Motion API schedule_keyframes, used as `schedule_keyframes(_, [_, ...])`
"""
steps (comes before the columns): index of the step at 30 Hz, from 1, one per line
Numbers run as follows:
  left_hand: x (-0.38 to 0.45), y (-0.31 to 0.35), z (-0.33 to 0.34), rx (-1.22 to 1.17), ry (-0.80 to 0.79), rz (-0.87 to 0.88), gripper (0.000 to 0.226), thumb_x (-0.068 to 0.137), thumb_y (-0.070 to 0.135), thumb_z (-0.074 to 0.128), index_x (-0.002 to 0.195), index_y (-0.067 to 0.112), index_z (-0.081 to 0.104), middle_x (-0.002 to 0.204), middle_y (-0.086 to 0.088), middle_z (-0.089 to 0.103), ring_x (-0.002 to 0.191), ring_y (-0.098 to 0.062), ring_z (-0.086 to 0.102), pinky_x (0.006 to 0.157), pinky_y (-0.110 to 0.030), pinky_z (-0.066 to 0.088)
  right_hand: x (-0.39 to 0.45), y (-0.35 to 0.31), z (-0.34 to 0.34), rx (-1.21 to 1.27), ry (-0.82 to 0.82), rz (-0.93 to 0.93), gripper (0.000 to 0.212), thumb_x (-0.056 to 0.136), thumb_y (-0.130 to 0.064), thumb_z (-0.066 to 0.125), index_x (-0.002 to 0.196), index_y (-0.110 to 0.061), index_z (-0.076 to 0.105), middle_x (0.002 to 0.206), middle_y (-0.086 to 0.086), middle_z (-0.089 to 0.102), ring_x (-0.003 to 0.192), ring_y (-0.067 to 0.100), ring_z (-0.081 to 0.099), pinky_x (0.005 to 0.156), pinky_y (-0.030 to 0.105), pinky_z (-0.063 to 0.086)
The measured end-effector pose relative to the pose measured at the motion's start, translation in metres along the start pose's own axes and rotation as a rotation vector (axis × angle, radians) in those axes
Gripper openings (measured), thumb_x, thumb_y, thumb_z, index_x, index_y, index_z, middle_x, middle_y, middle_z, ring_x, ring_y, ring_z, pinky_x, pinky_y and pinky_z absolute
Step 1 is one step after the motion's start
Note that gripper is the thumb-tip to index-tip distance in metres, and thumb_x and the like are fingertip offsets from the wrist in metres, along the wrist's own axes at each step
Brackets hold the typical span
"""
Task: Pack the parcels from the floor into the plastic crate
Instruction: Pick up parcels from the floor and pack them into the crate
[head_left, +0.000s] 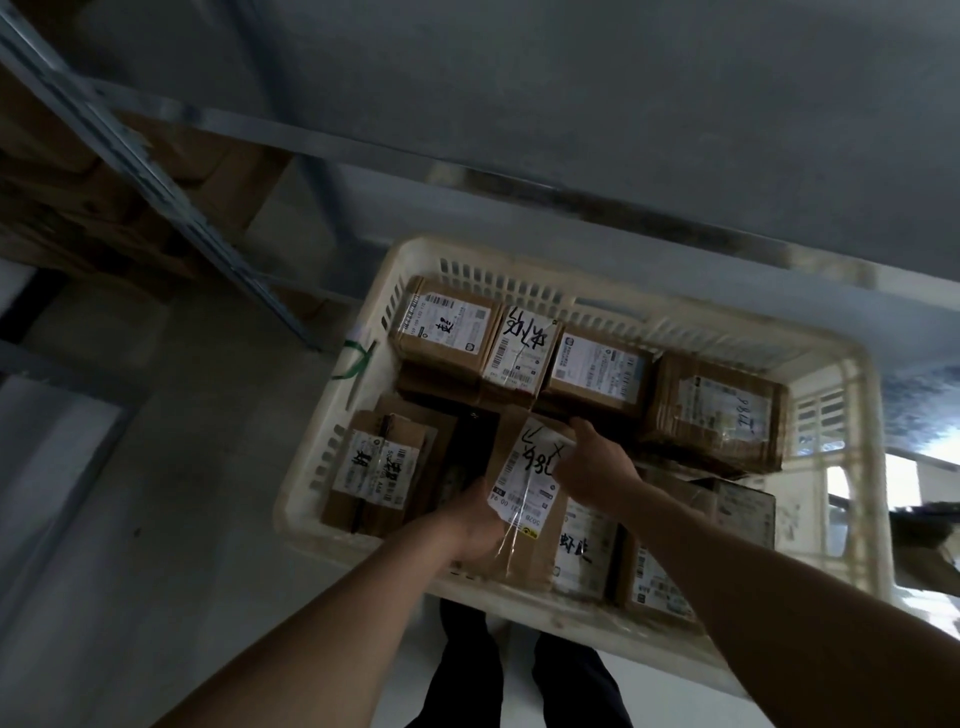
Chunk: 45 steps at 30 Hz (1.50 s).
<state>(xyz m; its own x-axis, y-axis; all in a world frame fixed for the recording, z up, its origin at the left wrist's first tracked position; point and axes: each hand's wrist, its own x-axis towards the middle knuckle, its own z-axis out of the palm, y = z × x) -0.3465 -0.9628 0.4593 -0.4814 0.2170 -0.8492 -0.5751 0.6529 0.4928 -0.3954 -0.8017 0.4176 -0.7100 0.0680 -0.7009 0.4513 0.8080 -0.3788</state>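
Observation:
A cream plastic crate (322, 415) stands on the floor in front of me, holding several brown cardboard parcels with white labels. I hold one labelled parcel (524, 483) over the crate's middle, tilted. My left hand (475, 522) grips its near left edge from below. My right hand (592, 462) holds its far right edge, fingers curled over the top corner. Packed parcels fill the back row (447, 332), with more at the left (379, 473) and near right (654, 577).
A metal shelf frame (156, 171) with cardboard boxes rises at the left. A grey shelf board (571, 104) overhangs the crate's far side. Pale floor (182, 467) lies to the left. My dark trouser legs (519, 675) show below the crate.

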Motion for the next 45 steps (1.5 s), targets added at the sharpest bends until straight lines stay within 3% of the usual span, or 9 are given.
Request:
schedule_keyframes(4, [-0.008,0.002,-0.008,0.006,0.045,-0.022,0.037,0.099,0.023,0.049,0.135,0.017,0.05,0.133,-0.005,0.056,0.106,-0.015,0.051,0.09,-0.029,0.039,-0.012,-0.001,-0.002,0.003,0.004,-0.013,0.077,0.095,-0.019,0.053,0.158,-0.026,0.008,0.103,0.002,0.064,0.081,0.017,0.066,0.065,0.029,0.058])
schedule_keyframes(7, [-0.015,0.003,-0.014,-0.018,0.093,-0.01,0.047,0.097,0.025,0.053,0.142,0.017,0.042,0.141,-0.005,0.051,0.121,-0.021,0.052,0.096,-0.027,0.039,-0.024,-0.002,-0.008,0.019,0.03,0.0,0.082,0.095,-0.024,0.055,0.158,-0.029,0.003,0.103,0.001,0.065,0.077,0.014,0.065,0.058,0.026,0.052])
schedule_keyframes(14, [-0.05,0.035,-0.023,-0.049,0.169,0.147,0.055,0.096,0.055,0.046,0.141,0.025,0.045,0.139,0.0,0.054,0.118,-0.017,0.053,0.095,-0.03,0.039,-0.069,0.006,-0.038,0.161,0.206,-0.167,0.042,0.099,-0.047,0.05,0.136,-0.032,0.037,0.108,0.002,0.068,0.084,0.018,0.066,0.07,0.037,0.057])
schedule_keyframes(18, [-0.056,0.05,-0.021,-0.057,0.217,0.263,0.083,0.071,0.083,0.042,0.136,0.032,0.05,0.133,0.002,0.059,0.122,-0.02,0.055,0.103,-0.049,0.043,-0.097,0.014,-0.061,0.24,0.256,-0.167,0.061,0.1,-0.058,0.04,0.152,-0.029,0.027,0.131,0.008,0.063,0.109,0.025,0.063,0.094,0.046,0.053])
schedule_keyframes(23, [-0.089,0.093,-0.002,0.003,0.259,0.398,0.065,0.093,0.064,0.039,0.142,0.023,0.045,0.141,-0.004,0.052,0.127,-0.022,0.05,0.105,-0.041,0.041,-0.145,0.034,-0.095,0.405,0.366,-0.202,0.076,0.092,-0.076,0.029,0.152,-0.029,0.032,0.146,0.011,0.051,0.13,0.032,0.052,0.107,0.049,0.043])
schedule_keyframes(29, [-0.119,0.14,0.047,0.049,0.301,0.572,0.052,0.101,0.047,0.037,0.143,0.017,0.046,0.143,-0.003,0.051,0.125,-0.014,0.047,0.093,-0.023,0.032,-0.212,0.094,-0.128,0.504,0.556,-0.248,0.059,0.103,-0.056,0.028,0.151,-0.022,0.038,0.149,0.006,0.049,0.135,0.027,0.046,0.105,0.03,0.033])
schedule_keyframes(34, [-0.142,0.168,0.106,0.084,0.292,0.658,0.08,0.08,0.068,0.044,0.138,0.014,0.053,0.135,-0.003,0.059,0.124,-0.017,0.053,0.104,-0.031,0.04,-0.266,0.157,-0.144,0.586,0.6,-0.205,0.076,0.085,-0.081,0.022,0.139,-0.034,0.049,0.132,0.006,0.063,0.118,0.026,0.059,0.104,0.048,0.044])
schedule_keyframes(38, [-0.158,0.191,0.161,0.135,0.255,0.734,0.085,0.073,0.071,0.046,0.134,0.014,0.056,0.124,0.0,0.063,0.115,-0.016,0.056,0.096,-0.029,0.041,-0.302,0.213,-0.152,0.508,0.662,-0.116,0.06,0.104,-0.052,0.029,0.155,-0.019,0.03,0.156,0.009,0.039,0.14,0.029,0.041,0.114,0.041,0.033])
schedule_keyframes(45, [-0.167,0.237,0.245,0.174,0.154,0.837,0.084,0.072,0.062,0.047,0.136,0.007,0.054,0.133,-0.01,0.059,0.124,-0.021,0.053,0.098,-0.024,0.036,-0.357,0.296,-0.164,0.467,0.791,-0.033,0.057,0.106,-0.041,0.033,0.154,-0.011,0.031,0.159,0.009,0.035,0.144,0.028,0.037,0.115,0.034,0.028])
